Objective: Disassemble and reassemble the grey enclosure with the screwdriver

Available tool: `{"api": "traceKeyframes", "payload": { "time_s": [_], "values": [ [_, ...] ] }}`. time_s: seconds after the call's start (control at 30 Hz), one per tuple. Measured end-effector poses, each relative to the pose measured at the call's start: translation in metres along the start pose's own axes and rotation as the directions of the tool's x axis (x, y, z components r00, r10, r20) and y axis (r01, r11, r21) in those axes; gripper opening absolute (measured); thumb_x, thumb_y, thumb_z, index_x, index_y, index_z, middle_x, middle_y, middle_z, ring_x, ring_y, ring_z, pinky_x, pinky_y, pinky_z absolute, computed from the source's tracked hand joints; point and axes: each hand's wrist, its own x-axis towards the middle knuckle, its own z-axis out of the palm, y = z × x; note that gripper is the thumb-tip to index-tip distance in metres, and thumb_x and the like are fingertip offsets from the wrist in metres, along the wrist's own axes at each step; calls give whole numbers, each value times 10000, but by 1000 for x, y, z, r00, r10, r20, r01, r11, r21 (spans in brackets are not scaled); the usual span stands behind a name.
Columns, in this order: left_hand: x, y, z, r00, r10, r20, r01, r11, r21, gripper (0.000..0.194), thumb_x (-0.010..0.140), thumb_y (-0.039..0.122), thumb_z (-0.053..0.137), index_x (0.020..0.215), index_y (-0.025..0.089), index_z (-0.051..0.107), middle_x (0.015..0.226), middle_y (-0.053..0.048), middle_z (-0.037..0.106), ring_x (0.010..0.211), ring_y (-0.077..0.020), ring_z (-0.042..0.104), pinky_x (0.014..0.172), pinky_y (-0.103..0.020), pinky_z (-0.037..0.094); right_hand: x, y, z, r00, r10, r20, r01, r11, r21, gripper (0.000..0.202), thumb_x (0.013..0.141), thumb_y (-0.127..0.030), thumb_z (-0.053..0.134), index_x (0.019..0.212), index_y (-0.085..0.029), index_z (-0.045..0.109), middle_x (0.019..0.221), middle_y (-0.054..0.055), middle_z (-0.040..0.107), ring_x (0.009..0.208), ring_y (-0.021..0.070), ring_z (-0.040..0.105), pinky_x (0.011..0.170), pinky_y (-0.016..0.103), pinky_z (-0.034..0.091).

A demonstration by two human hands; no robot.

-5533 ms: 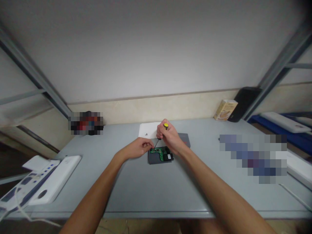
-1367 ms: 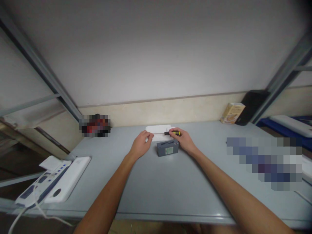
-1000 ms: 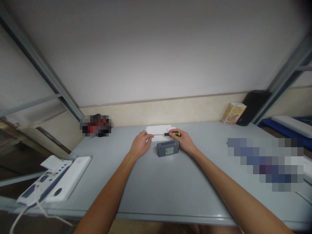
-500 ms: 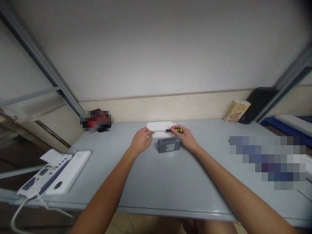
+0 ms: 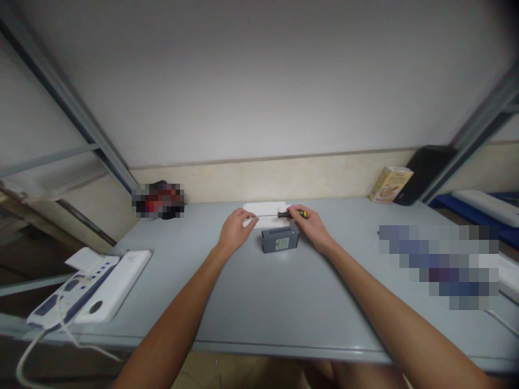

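My right hand [image 5: 310, 224] is closed around the black and yellow handle of a screwdriver [image 5: 283, 215]. The thin shaft points left, level above a white sheet [image 5: 265, 207]. At the shaft's far end the thumb and fingers of my left hand [image 5: 237, 229] are pinched together; whatever small thing they hold at the tip is too small to make out. Just in front of the sheet, between both hands, a dark grey metal box [image 5: 271, 245] with vent slots and a pale label stands on the grey table [image 5: 279, 302].
On the left lie a white power strip [image 5: 95, 278] with cables and a white flat device [image 5: 121, 286]. A yellow carton [image 5: 390, 185] and a black case [image 5: 425, 170] lean at the back right. Blurred-out items sit at back left and right.
The screwdriver's tip has come in between my left fingertips, which have closed more around it. My right hand has shifted slightly. The grey box stays in place.
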Motion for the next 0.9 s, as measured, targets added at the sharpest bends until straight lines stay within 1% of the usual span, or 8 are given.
{"api": "traceKeyframes", "payload": {
  "time_s": [0.1,0.2,0.37,0.5,0.67,0.83,0.9],
  "values": [
    [2,-2,1,999,33,-9,-34,998,-46,198,1007,304,596,972,197,758,967,-53,701,977,-214,652,935,-345,508,-1,-2,-1,1000,-5,7,5,1000,2,532,833,-693,676,1000,-192,741,788,23,715,624,142,483,594,269,350],
    [2,-3,0,998,64,-6,-64,997,-53,177,1006,270,599,1000,190,756,982,-58,711,991,-219,648,941,-356,504,-2,-3,-2,1000,-12,4,12,1000,4,530,838,-692,669,1001,-192,741,786,23,710,621,142,476,584,266,339],
    [1,-3,-3,996,85,20,-85,996,-12,175,1003,282,616,994,201,770,995,-65,711,1008,-229,643,948,-373,504,-3,-4,-1,1000,7,11,-7,1000,8,537,821,-700,682,989,-193,739,785,23,717,615,142,488,575,264,338],
    [1,-2,-4,995,100,15,-99,995,-21,191,1012,288,606,1005,202,775,994,-64,709,1003,-227,644,938,-367,505,-4,-5,-1,1000,1,16,-1,1000,8,529,831,-691,681,1002,-194,739,798,26,724,623,144,495,583,265,346],
    [2,-2,-5,997,82,5,-82,996,-35,198,1016,288,599,1001,210,780,992,-58,713,997,-219,647,939,-356,502,-3,-5,-3,1000,-7,4,7,1000,0,512,846,-680,670,999,-197,741,794,27,719,618,142,485,574,263,343],
    [1,-1,-6,996,87,3,-87,995,-44,210,1016,304,599,1005,210,786,991,-64,714,993,-220,648,931,-357,507,-3,-2,-2,1000,-20,21,20,1000,-5,492,864,-669,656,989,-199,732,809,32,709,628,142,491,577,263,343],
    [1,0,-7,994,105,5,-105,993,-50,205,1014,307,604,1012,216,788,989,-65,711,990,-220,645,928,-355,510,-2,-2,-2,999,-22,26,22,1000,4,491,859,-663,663,1025,-204,718,802,23,693,629,142,492,580,263,344]
  ]
}}
